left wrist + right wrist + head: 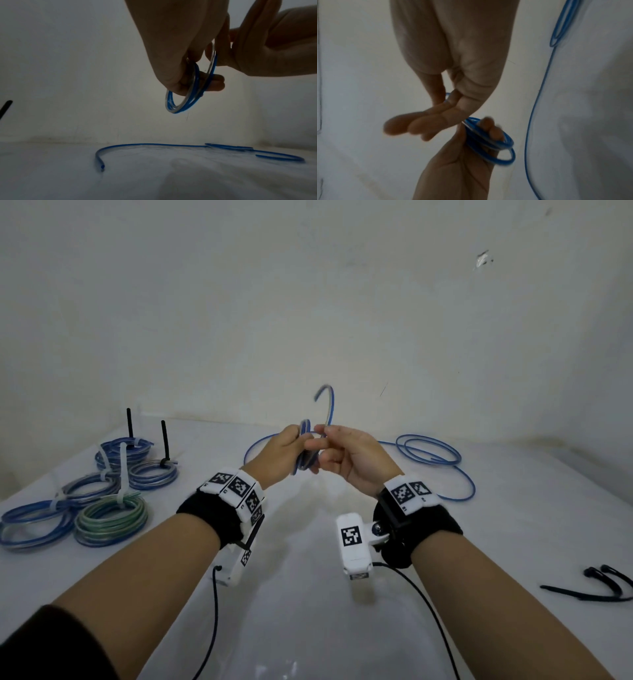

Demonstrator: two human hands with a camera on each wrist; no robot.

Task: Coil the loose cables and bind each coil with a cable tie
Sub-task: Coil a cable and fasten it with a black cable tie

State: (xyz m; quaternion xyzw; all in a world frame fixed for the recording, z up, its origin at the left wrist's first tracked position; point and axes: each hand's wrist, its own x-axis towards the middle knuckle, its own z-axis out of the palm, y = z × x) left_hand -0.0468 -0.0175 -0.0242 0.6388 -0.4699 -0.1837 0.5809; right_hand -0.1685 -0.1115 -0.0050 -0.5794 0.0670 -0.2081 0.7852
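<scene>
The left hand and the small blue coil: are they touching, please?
Touching. The left wrist view shows the left hand with fingers curled through the small blue coil, gripping its loops.

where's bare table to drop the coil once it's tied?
Bare table lies below the left hand and right hand, between the forearms. Another bare patch sits between the loose cable and the black ties on the right. The left side is crowded with tied coils.
</scene>
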